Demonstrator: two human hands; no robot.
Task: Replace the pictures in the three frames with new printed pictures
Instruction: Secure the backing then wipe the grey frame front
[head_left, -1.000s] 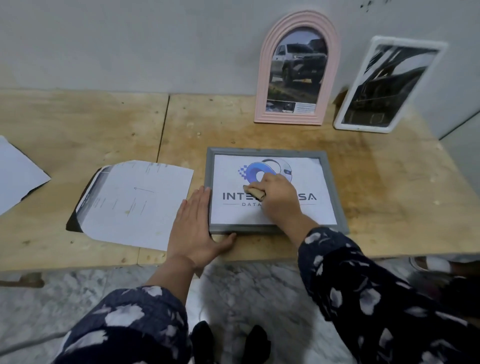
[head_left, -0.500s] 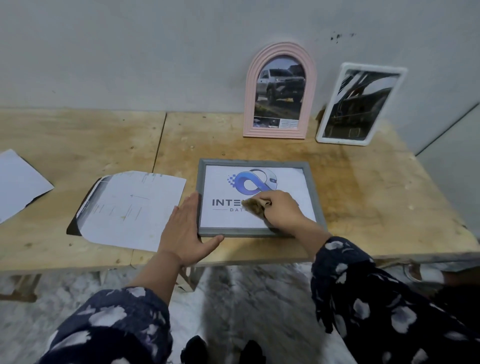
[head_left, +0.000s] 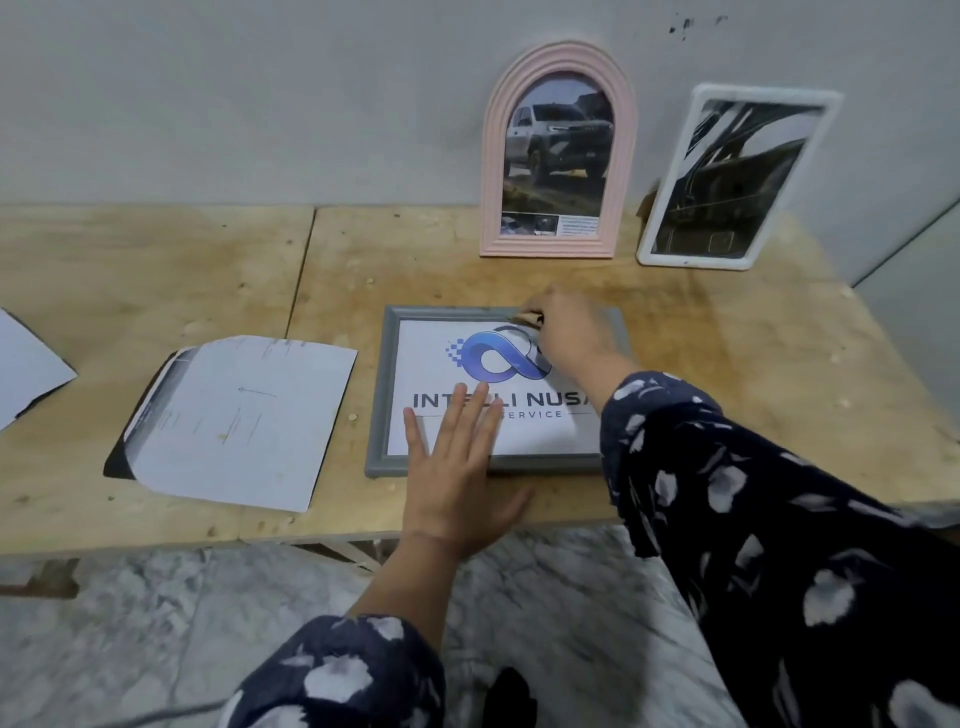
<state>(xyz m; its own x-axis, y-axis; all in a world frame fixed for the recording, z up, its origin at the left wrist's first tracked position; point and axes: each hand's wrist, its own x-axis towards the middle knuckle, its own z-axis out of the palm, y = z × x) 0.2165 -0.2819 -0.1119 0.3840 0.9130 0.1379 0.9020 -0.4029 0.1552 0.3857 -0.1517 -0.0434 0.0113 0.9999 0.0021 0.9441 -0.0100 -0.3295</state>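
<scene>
A grey frame (head_left: 382, 395) lies flat near the table's front edge, holding a white print with a blue logo (head_left: 483, 358). My left hand (head_left: 457, 467) rests flat, fingers spread, on the frame's lower edge and the print. My right hand (head_left: 569, 332) is at the frame's top edge, closed on a small tan object (head_left: 530, 318) whose nature I cannot tell. A pink arched frame (head_left: 558, 156) with a truck picture and a white frame (head_left: 737, 176) with a dark picture lean against the wall behind.
Loose printed sheets (head_left: 239, 415) lie face down left of the grey frame, over a dark picture. Another sheet (head_left: 26, 369) sits at the far left. The plywood table (head_left: 727, 374) ends close to me; marble floor lies below.
My right hand moved with the small tan object from the print's middle up to the frame's top edge. My left hand slid from the frame's left side onto its lower edge.
</scene>
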